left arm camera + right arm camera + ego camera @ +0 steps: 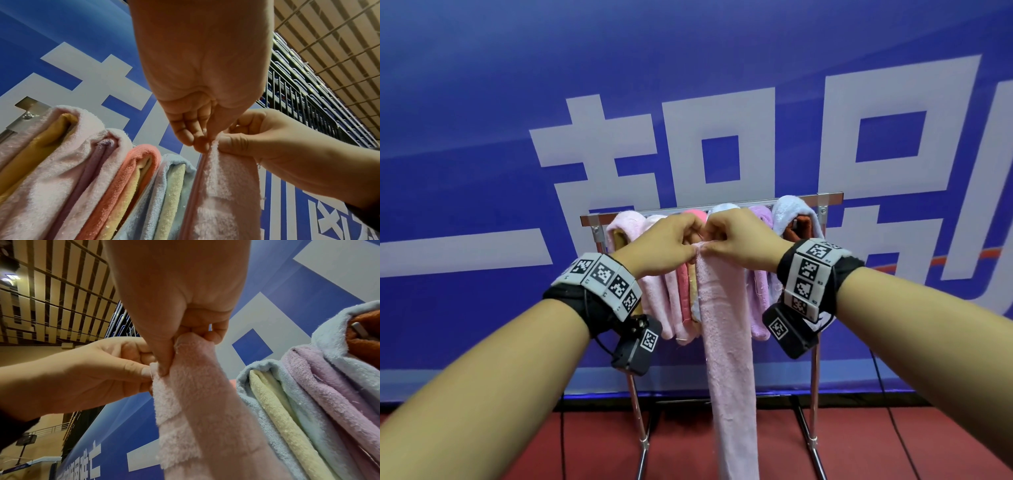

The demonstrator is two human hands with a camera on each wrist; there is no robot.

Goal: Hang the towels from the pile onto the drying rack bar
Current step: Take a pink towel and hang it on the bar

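Observation:
A long pale pink towel (726, 342) hangs straight down in front of the drying rack bar (804, 199), its lower end reaching toward the floor. Both hands pinch its top edge side by side: my left hand (671, 245) on the left corner, my right hand (736, 241) on the right. In the left wrist view the left hand (202, 142) nips the pink towel (224, 194) between thumb and fingers. From the right wrist the right hand (180, 340) grips the same towel (197, 402). The bar carries several folded towels (654, 284).
The hung towels are pink, coral, yellow, light blue (791, 212), lilac (762, 219) and rust (799, 228), packed tightly along the bar. The rack's chrome legs (640, 411) stand on a red floor. A blue banner with white characters (619, 154) fills the background.

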